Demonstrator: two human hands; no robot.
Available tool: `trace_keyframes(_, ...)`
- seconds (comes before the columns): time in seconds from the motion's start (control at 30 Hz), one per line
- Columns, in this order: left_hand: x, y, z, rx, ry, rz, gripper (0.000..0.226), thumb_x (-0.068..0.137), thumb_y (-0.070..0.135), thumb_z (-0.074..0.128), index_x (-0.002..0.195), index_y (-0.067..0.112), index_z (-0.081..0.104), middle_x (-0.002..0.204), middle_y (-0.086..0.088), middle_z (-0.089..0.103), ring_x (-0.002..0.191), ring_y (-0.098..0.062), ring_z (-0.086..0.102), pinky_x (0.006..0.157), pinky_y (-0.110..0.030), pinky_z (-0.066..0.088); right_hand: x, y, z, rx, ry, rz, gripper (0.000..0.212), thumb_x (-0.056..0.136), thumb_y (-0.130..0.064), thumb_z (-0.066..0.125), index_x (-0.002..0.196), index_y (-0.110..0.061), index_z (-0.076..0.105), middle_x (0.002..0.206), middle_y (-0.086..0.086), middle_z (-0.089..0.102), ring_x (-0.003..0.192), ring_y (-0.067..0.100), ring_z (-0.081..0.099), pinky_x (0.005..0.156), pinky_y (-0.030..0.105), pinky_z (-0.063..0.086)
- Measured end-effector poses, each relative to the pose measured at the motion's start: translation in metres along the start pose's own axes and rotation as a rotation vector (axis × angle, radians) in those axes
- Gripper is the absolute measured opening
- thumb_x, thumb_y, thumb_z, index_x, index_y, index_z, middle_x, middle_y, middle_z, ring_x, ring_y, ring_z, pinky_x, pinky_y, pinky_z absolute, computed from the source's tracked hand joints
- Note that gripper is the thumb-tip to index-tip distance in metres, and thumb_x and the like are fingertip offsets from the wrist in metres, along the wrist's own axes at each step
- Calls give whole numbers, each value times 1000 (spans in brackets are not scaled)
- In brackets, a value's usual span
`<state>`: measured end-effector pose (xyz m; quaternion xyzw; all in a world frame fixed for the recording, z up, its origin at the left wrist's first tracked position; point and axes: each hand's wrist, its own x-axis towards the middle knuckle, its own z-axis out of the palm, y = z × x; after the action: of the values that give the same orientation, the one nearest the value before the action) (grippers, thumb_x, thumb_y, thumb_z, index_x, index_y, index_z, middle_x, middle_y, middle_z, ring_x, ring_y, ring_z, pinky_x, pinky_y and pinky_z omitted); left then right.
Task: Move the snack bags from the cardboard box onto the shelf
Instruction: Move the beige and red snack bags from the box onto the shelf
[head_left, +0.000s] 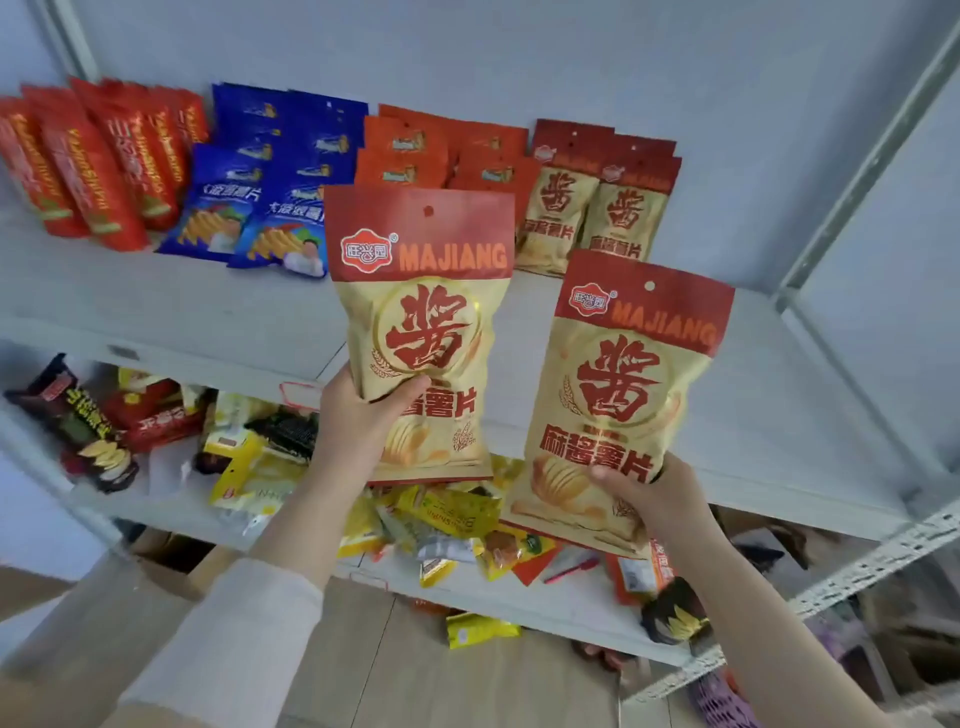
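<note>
Head view, hands (358, 421) (660, 499) gripping two snack bags (421, 312) (623, 384), shelf (156, 296) behind

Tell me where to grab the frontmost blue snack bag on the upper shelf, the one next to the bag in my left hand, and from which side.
Take the blue bag by its lower end, thumb on top, coming from the shelf's open front. It lies foremost in its row, overlapping the bags behind, so only that end looks free.
</note>
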<state>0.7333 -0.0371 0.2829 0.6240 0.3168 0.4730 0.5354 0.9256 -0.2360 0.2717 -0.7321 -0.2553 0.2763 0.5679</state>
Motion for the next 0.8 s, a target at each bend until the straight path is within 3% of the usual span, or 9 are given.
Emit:
trace_keyframes(0.07, 16, 2, 43, 1, -65, 2, 24, 75, 21, 75, 88, 35, 61, 78, 33, 67, 78, 14, 63, 58, -3, 46, 18, -1, -31, -9, 47, -4, 28, 66, -28, 81, 86, -26, 61, 80, -9, 71, 71, 7, 69, 55, 19, 52)
trace_keyframes(0.23, 70, -8, 120, -8, -159, -14, 24, 76, 23, 76, 93, 32, 62, 83, 24, 70, 81, 7, 66, 59, -8, 50, 77, 1, -70, 44, 113, -3, 25, 65, -28, 81, 81, -27, 62, 65, -13, 71, 60, 1, 68, 45, 12, 48)
trace_keyframes(0.4, 149, -34, 181, -19, -185, -23, 34, 76, 17, 76, 107, 22, 62, 94, 16, 68, 84, 4, 66, 62, -10, 51, 167, -4, -86, 59, 127, 1, 24, 65, -25, 83, 83, -25, 66, 74, -10, 74, 70, 5, 70, 59, 20, 52)
trace_keyframes(0.47, 186, -49, 202, 4, -184, -26, 36, 76, 16, 76, 108, 21, 62, 94, 15, 67, 84, 6, 65, 63, -10, 51, 209, -10, -86, 75, 126, 3, 24, 66, -24, 83, 84, -24, 67, 76, -11, 74, 70, 5, 70, 57, 18, 53)
trace_keyframes(0.63, 275, -78, 249, 116, -149, -60, 41, 74, 28, 77, 110, 14, 63, 94, 11, 66, 94, -12, 61, 77, -23, 48, 310, -19, -78, 122, 142, 34, 24, 68, -21, 81, 87, -22, 67, 77, -11, 74, 72, 7, 71, 57, 18, 54)
trace_keyframes(0.73, 314, -93, 273, 89, -176, -74, 40, 76, 22, 76, 113, 16, 61, 102, 6, 67, 94, -8, 62, 79, -23, 50, 360, -17, -73, 123, 159, 42, 25, 67, -24, 82, 86, -24, 66, 76, -12, 74, 72, 6, 71, 59, 20, 54)
trace_keyframes(0.8, 333, -102, 287, 79, -197, -91, 37, 76, 20, 76, 111, 19, 61, 100, 9, 66, 90, 0, 61, 72, -14, 49, 384, -15, -69, 122, 171, 49, 24, 67, -27, 82, 84, -28, 65, 72, -15, 72, 68, 2, 69, 55, 17, 52)
